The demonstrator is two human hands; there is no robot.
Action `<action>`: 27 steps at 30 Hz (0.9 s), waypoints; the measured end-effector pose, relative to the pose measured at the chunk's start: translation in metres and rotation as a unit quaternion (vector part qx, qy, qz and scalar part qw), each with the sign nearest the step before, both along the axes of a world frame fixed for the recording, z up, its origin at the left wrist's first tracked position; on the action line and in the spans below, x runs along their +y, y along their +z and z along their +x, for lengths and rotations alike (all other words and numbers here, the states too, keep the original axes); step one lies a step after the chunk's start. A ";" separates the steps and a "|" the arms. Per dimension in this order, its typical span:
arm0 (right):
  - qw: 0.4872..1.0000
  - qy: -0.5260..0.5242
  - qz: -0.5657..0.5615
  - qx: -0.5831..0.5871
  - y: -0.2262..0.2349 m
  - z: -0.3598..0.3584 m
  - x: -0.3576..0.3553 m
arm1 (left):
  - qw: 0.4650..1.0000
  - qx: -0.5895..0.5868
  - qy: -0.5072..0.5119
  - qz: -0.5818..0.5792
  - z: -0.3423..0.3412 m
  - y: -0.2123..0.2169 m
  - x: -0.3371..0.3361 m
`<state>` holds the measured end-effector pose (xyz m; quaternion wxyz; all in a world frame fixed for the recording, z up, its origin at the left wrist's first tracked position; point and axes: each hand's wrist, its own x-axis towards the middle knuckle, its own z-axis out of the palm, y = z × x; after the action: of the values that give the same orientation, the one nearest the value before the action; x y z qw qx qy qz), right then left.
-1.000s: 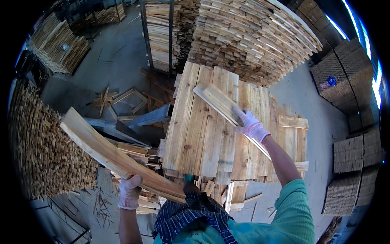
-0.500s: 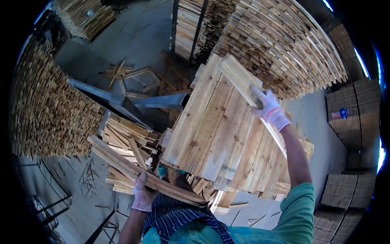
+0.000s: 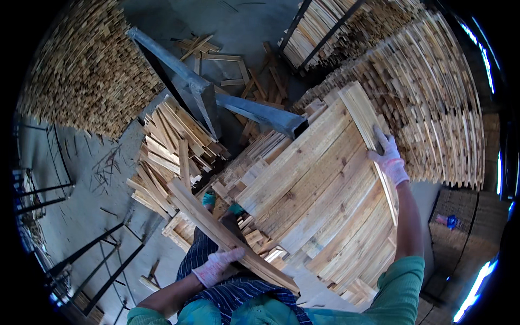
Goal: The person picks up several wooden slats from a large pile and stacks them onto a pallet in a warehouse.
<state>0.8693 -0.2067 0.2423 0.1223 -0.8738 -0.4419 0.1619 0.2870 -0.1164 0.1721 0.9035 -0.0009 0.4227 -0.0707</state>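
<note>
My left hand [image 3: 218,266], in a pale glove, is closed on a long narrow wooden plank [image 3: 208,219] held slantwise before my striped apron; it may be more than one piece. My right hand [image 3: 389,157], also gloved, grips the edge of a wooden board [image 3: 358,108]. That board lies crosswise over the right ends of several wide boards [image 3: 309,162] laid side by side on top of a stack. The fingertips under both held pieces are hidden.
A blue-grey metal beam [image 3: 260,112] juts toward the stack's far left corner. Loose offcuts [image 3: 187,143] are heaped left of the stack. Tall lumber piles stand at the far left [image 3: 92,70] and right [image 3: 433,103]. A dark metal frame [image 3: 103,271] is at lower left.
The view has turned, so the stack and beam appear farther right. My left hand has come closer to my body with its plank. The right hand still grips the crosswise board.
</note>
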 end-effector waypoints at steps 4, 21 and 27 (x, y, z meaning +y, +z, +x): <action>0.998 -0.014 -0.019 0.063 -0.007 0.011 -0.004 | 0.999 -0.013 -0.047 0.011 0.010 -0.013 -0.037; 0.990 0.014 -0.139 -0.004 -0.051 0.169 0.031 | 0.996 -0.079 -0.024 -0.030 0.078 -0.029 -0.046; 0.980 0.066 -0.174 -0.067 -0.044 0.158 0.047 | 0.994 -0.044 -0.096 -0.007 0.081 -0.021 -0.041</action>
<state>1.0276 -0.1594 0.1985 -0.0725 -0.8594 -0.4710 0.1852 0.3682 -0.1578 0.1513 0.9102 0.0362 0.3803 -0.1600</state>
